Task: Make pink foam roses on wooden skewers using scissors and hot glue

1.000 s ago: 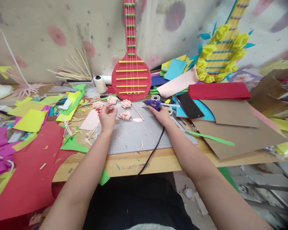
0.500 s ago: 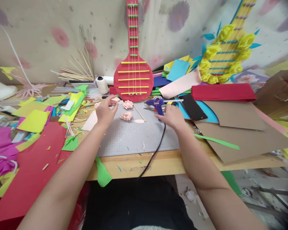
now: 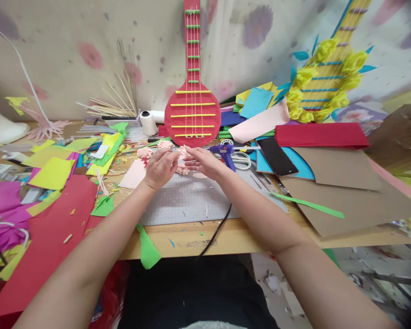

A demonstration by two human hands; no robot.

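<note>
My left hand (image 3: 160,167) and my right hand (image 3: 204,163) are close together above the grey cutting mat (image 3: 178,205). The left hand's fingers are bent in a pinch; what is in them is too small to make out. My right hand's fingers point left, a little apart, with nothing plainly in them. Around the fingers are pink paper flowers (image 3: 165,144), partly covered by the hands. A loose pink petal (image 3: 200,175) lies below the right hand. A purple glue gun (image 3: 227,155) rests just right of that hand, its black cord (image 3: 216,233) trailing over the mat.
Behind the mat stands a red paper lute (image 3: 192,112) with yellow bars. White-handled scissors (image 3: 241,161), a black phone (image 3: 277,156) and brown cardboard (image 3: 342,201) lie to the right. Red paper (image 3: 61,228) and coloured scraps cover the left side. A spool of white thread (image 3: 148,123) stands at the back.
My right hand has let go of the glue gun, which stays on the mat, and moved left to meet my left hand. The left hand has shifted slightly right and nearer.
</note>
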